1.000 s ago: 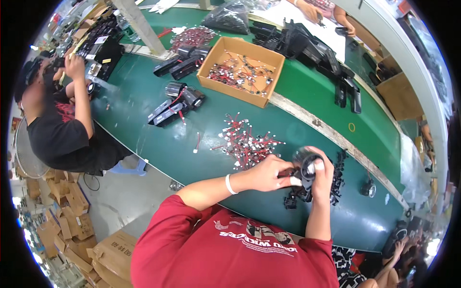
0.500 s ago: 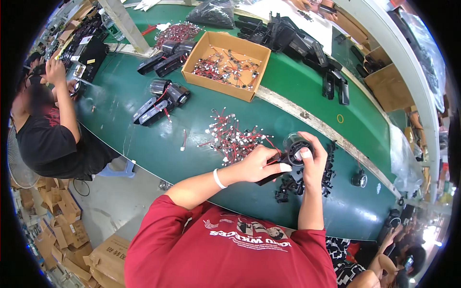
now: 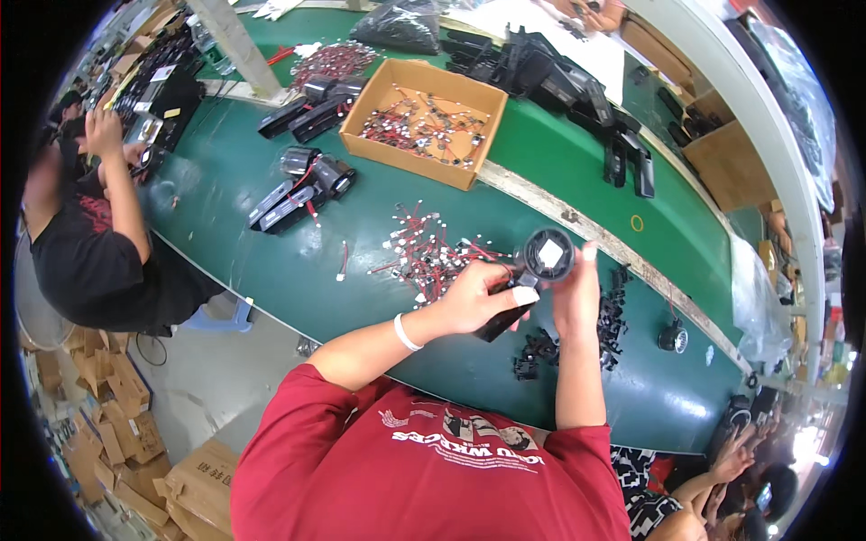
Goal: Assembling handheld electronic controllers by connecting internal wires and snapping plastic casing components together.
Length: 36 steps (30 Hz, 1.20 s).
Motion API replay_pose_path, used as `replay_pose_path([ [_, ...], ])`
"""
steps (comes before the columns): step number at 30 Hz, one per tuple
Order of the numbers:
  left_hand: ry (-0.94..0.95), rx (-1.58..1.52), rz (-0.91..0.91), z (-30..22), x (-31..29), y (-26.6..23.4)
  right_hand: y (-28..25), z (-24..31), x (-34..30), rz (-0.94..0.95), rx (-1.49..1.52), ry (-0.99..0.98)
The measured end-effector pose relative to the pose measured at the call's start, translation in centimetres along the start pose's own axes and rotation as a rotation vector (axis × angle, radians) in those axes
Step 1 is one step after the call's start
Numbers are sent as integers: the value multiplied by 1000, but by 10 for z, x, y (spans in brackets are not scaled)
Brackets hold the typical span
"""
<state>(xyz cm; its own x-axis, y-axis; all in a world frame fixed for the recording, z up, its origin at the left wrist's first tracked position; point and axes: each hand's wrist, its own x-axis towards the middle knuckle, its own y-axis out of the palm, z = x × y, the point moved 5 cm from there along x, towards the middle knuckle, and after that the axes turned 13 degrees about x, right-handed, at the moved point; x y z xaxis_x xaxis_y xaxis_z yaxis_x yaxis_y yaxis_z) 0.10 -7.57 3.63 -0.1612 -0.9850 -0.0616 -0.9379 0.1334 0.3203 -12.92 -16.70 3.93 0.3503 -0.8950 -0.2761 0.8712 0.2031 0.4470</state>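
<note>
The person wears a dark red short-sleeved T-shirt (image 3: 424, 478) with white print, and a thin white band (image 3: 406, 334) circles the left wrist. The left hand (image 3: 474, 299) is closed around the black handle of a black plastic handheld device with a round, open-ended cylindrical head (image 3: 536, 272). The device is held above a dark green tabletop (image 3: 361, 302), its handle slanting down toward the person and its round end facing up, with a white patch inside. The right hand (image 3: 577, 293) is just to the right of that head, thumb raised and apart from it; its fingers are partly hidden behind the device, so whether they grip it cannot be told.

Below and to the right of the device lie small black plastic parts (image 3: 613, 320) in loose heaps. Farther right rests a round, ribbed, silver-and-black part (image 3: 672, 337). Beyond the left hand spreads a tangled pile of red and black wires with white connectors (image 3: 433, 257), with a single red wire (image 3: 344, 257) apart on its left. Farther off are two black devices with cylindrical heads (image 3: 298, 203), lying side by side, then an open brown cardboard box (image 3: 406, 160) with more wires inside. Past a pale, worn strip (image 3: 577, 219), a thin yellow ring (image 3: 637, 223) and a pile of black plastic casings (image 3: 564, 90) lie on a brighter green surface. At the far left, a co-worker in a black top (image 3: 90, 270) has one hand raised.
</note>
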Motion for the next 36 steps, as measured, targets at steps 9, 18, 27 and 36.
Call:
replay_pose_path([
  [9, 459, -226, -477, -55, -22, -111, 120, -25, -38, 928, -1006, -293],
  [18, 788, -393, -535, -89, -77, -194, 208, -124, -45, 1189, -1246, -1158],
  [27, 764, -404, -572, -86, -71, -187, 217, -155, -23, 1298, -1150, -728],
  [36, 716, -378, -471, -93, -66, -157, 213, -132, -25, 1247, -902, -225],
])
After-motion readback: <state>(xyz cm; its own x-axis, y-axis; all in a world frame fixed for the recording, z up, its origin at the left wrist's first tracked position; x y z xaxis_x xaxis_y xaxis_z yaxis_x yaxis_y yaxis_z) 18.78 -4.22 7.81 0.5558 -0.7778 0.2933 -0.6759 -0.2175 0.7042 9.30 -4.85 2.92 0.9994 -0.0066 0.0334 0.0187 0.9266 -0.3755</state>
